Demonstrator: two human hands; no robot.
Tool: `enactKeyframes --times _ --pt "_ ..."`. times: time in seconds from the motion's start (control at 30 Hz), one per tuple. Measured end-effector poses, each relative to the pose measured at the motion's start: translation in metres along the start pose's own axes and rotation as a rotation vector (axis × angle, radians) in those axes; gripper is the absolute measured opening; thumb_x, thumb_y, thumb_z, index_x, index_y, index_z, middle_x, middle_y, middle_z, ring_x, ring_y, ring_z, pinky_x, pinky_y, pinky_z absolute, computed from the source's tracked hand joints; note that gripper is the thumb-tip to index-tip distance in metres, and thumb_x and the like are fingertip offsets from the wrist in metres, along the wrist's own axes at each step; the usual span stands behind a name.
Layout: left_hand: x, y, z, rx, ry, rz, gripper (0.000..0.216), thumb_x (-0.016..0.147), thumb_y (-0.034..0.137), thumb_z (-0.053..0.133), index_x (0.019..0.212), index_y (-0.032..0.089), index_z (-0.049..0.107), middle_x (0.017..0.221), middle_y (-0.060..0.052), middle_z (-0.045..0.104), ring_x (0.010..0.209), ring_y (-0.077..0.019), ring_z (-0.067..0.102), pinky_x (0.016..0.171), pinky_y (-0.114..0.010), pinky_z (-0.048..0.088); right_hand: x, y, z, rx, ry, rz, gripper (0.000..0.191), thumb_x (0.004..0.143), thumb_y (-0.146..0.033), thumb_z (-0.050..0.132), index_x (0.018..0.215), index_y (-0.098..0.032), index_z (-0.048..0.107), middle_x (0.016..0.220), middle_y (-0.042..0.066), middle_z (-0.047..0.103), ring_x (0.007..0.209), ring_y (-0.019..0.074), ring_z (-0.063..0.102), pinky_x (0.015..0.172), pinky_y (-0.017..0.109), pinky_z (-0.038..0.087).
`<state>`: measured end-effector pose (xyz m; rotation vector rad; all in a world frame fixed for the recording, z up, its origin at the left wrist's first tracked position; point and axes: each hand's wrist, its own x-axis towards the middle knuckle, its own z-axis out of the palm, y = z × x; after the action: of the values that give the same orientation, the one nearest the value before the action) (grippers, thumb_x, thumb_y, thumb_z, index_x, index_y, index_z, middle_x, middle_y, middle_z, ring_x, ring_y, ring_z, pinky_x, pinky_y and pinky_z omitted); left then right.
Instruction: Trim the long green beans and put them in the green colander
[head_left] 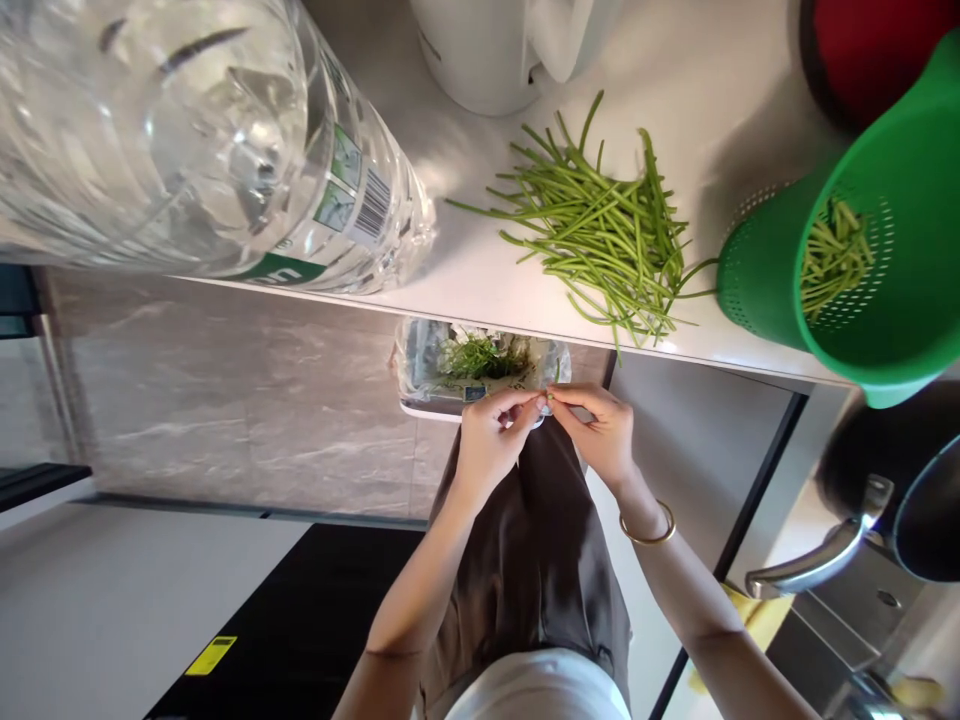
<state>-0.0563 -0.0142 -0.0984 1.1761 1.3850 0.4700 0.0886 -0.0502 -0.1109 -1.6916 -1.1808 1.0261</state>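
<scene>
My left hand (487, 440) and my right hand (602, 435) meet fingertip to fingertip in front of my body. Both are pinched on a short piece of thin green stem (557, 370), whose tip shows above the right fingers. The rest of it is hidden by the fingertips. Just beyond and below my hands is a lined waste bin (431, 409) with green scraps (484, 357) in it. On the counter lies a loose pile of long, thin green stems (611, 230). To its right a green colander (765, 270) holds short stem pieces (836, 258).
A large clear water bottle (360, 180) stands at the counter's left. At the back is a white kettle-like appliance (480, 50), with a red object (877, 60) at the far right. A dark pan with a metal handle (817, 562) is at lower right. The counter edge (480, 328) runs above the bin.
</scene>
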Motion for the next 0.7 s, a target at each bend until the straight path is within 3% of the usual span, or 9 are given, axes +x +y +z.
enactKeyframes --times 0.4,0.6,0.7 --pt "-0.006 -0.005 -0.015 0.112 -0.091 -0.013 0.018 0.079 0.032 0.059 0.083 0.020 0.072 0.074 -0.001 0.070 0.058 -0.0116 0.054 0.053 -0.022 0.040 -0.014 0.013 -0.002 -0.162 -0.152 -0.208 0.031 0.084 -0.015 0.057 0.107 -0.033 0.066 0.106 -0.001 0.069 0.095 0.0171 0.066 0.088 0.033 0.055" --pt "-0.005 -0.007 -0.018 0.019 -0.116 -0.048 0.016 0.076 0.030 0.060 0.076 0.017 0.069 0.068 -0.001 0.067 0.055 -0.0103 0.051 0.053 -0.021 0.039 -0.014 0.010 -0.002 -0.103 -0.231 -0.178 0.026 0.084 -0.016 0.057 0.101 -0.032 0.069 0.102 -0.001 0.070 0.093 0.0173 0.067 0.087 0.033 0.056" --pt "-0.002 -0.009 -0.024 -0.024 -0.125 -0.093 0.017 0.074 0.031 0.060 0.075 0.016 0.068 0.068 -0.001 0.065 0.056 -0.0106 0.051 0.051 -0.020 0.038 -0.014 0.001 -0.001 0.014 -0.165 -0.117 0.020 0.081 -0.018 0.061 0.092 -0.031 0.071 0.095 -0.001 0.072 0.087 0.0179 0.068 0.082 0.033 0.058"
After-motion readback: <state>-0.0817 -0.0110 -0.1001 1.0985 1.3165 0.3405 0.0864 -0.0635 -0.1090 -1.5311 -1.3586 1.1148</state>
